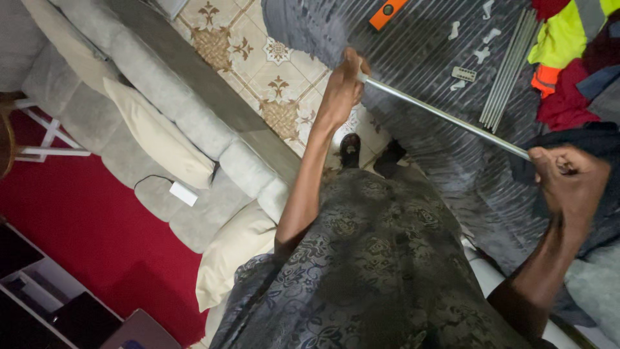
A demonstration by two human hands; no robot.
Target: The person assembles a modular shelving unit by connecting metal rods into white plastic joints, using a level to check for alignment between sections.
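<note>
A long silver metal rod runs between my two hands over a dark grey ribbed fabric. My left hand grips the rod's left end. My right hand is closed around the rod's right end, together with a fold of dark cloth. I stand looking down; my feet show on the patterned tile floor below the rod. My patterned dark garment fills the lower middle of the view.
A bundle of more metal rods, white plastic fittings and an orange spirit level lie on the fabric. Bright clothes are piled at top right. A grey sofa with cream cushions stands at left.
</note>
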